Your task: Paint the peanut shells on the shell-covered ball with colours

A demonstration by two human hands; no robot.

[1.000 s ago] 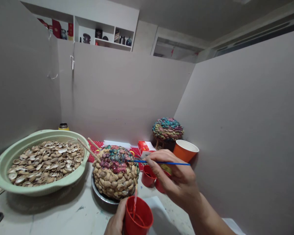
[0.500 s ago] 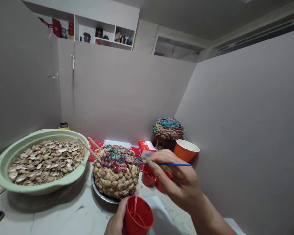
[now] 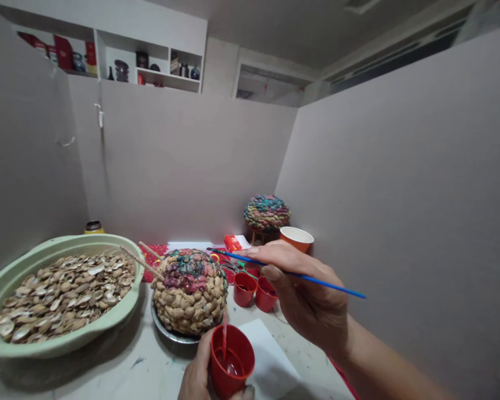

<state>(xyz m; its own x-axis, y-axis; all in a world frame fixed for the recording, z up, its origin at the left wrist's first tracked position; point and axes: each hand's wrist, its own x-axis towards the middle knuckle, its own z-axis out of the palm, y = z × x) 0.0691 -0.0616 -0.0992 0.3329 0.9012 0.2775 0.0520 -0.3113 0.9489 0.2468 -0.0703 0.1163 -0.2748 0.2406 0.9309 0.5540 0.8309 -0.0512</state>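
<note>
My right hand (image 3: pixel 304 294) pinches a thin blue paintbrush (image 3: pixel 316 281), its tip raised just above and to the right of a dome of peanut shells (image 3: pixel 189 294) whose top is painted red, teal and purple. That dome sits on a metal plate (image 3: pixel 162 326). At the bottom edge my left hand (image 3: pixel 198 378) grips a red cup (image 3: pixel 231 361) with red paint and a pale stick inside.
A green colander (image 3: pixel 8 344) full of shell halves fills the left. Two small red cups (image 3: pixel 254 289), an orange paper cup (image 3: pixel 296 239), a fully painted shell dome (image 3: pixel 266 212) and a red box (image 3: pixel 236 243) stand behind. Grey partition walls close in on three sides.
The brush tip has lifted off the dome's painted top, and my right hand tilted the handle down to the right. The view shifted right and down; the cup in my left hand stays.
</note>
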